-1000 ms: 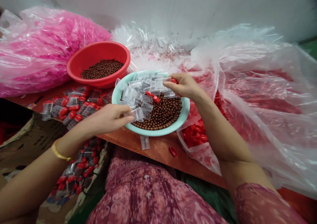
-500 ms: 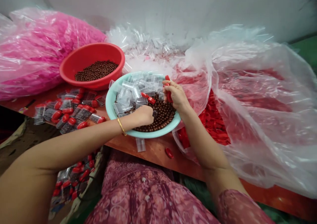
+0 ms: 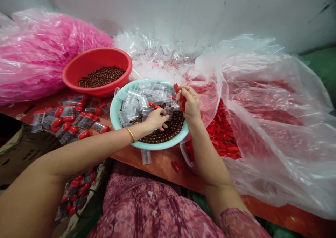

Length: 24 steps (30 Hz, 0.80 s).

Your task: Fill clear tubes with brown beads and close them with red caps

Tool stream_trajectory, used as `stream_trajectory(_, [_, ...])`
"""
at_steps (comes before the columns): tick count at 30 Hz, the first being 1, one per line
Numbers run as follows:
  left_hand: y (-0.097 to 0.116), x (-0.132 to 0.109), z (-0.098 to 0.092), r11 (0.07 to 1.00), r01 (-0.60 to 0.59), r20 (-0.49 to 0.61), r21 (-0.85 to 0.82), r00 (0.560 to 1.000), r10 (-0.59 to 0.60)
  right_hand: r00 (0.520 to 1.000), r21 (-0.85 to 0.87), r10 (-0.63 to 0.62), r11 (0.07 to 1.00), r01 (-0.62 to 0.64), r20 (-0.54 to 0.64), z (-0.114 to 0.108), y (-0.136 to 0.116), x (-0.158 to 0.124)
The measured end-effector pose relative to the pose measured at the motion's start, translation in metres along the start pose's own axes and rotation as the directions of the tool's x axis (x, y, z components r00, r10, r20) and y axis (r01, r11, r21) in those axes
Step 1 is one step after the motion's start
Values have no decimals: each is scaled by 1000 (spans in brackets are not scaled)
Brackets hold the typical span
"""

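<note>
Hands work over the teal bowl: left hand pinched on a clear vial above the brown beads, right hand closed around red caps. Filled vials, already capped, lie left of the bowl; many empty vials inside it await filling.

A second ago the left hand was at the near left rim of the teal bowl, pinching one of the clear containers. Now it has gone inside the bowl and lies over the brown beads. The right hand was spread low over the far rim. It has drawn back to the right rim, stands more upright and is closed on red caps. The two hands, well apart before, are now just beside each other.
</note>
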<state>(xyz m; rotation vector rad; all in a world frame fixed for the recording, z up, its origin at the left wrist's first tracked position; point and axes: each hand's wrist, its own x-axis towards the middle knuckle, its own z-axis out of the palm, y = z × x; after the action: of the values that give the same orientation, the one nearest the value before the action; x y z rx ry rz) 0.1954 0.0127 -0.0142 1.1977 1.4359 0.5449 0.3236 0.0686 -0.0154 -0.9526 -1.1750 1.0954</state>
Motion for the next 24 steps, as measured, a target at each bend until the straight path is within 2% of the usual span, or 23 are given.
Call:
stream_trajectory(2, [-1, -5, -9, 989, -79, 34, -127, 996, 84, 999, 42, -45, 998, 45, -11, 1, 0, 0])
stream_trajectory(5, [1, -16, -25, 958, -168, 111, -233, 974, 198, 998, 50, -57, 997, 59, -28, 2, 0, -1])
stream_trajectory(8, [1, -27, -40, 920, -262, 149, -292, 937, 315, 1000, 67, -3, 998, 5, -26, 3, -1, -2])
stream_trajectory(12, [-16, -39, -55, 878, -350, 170, -327, 892, 419, 993, 121, 121, 985, -119, -12, 6, -8, -6])
stream_trajectory(17, [-37, -44, -57, 880, -354, 160, -315, 895, 417, 979, 103, 175, 977, -185, 100, 19, -19, -30])
stream_trajectory(21, [-39, -44, -53, 862, -404, 131, -306, 879, 459, 982, -81, 142, 988, -133, 124, 27, -23, -55])
stream_trajectory(24, [-39, -44, -51, 853, -466, 90, -234, 863, 496, 966, -210, 154, 971, -110, 206, 25, -28, -67])
